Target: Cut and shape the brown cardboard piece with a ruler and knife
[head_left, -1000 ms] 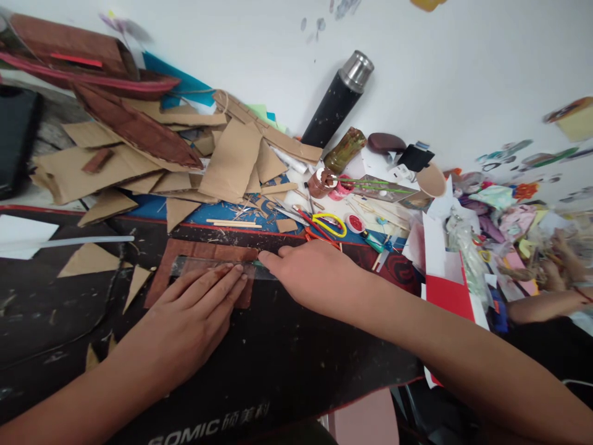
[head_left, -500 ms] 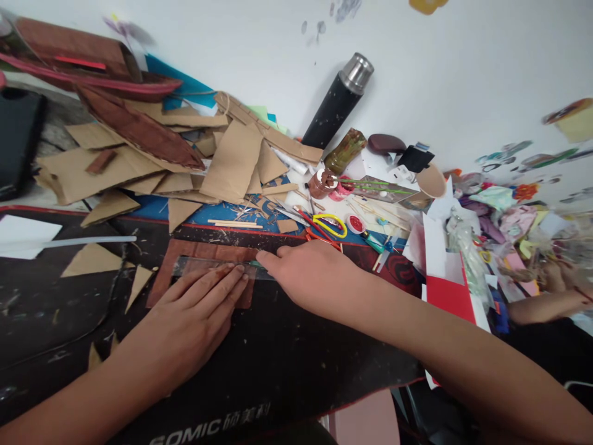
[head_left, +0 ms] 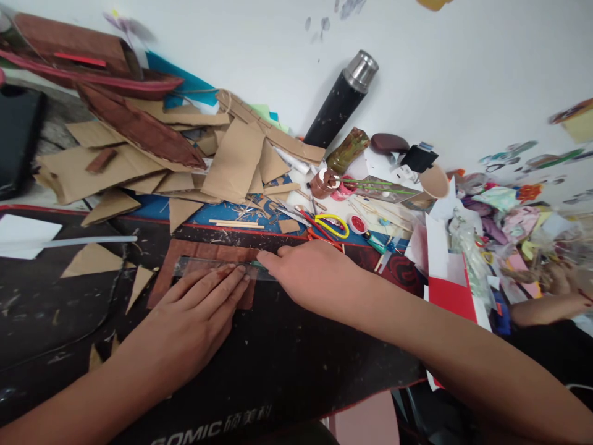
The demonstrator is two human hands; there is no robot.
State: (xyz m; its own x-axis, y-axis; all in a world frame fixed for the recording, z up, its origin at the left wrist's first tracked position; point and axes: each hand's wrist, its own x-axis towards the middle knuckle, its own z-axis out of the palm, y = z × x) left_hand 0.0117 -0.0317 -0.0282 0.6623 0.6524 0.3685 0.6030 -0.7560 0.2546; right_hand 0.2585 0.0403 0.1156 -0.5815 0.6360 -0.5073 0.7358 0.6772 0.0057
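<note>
A brown painted sheet (head_left: 162,272) lies on the black mat (head_left: 296,371), with a clear ruler (head_left: 189,264) across it. My left hand (head_left: 199,309) rests flat on the ruler, fingers stretched out side by side. At the sheet's right edge, my right hand (head_left: 310,275) is closed around a small tool (head_left: 257,264); only a greenish bit shows past the thumb, and the rest is hidden by the hand. The ruler's right end runs beneath my right hand.
Cardboard scraps (head_left: 234,161) and a brown boat model (head_left: 139,127) fill the back left. Yellow-handled scissors (head_left: 333,225), paint jars (head_left: 323,184) and a black thermos (head_left: 338,102) stand or lie behind. Another person's arm (head_left: 546,309) shows at the right.
The view has shifted very slightly. Both hands, the ruler and the brown sheet keep the same places relative to each other.
</note>
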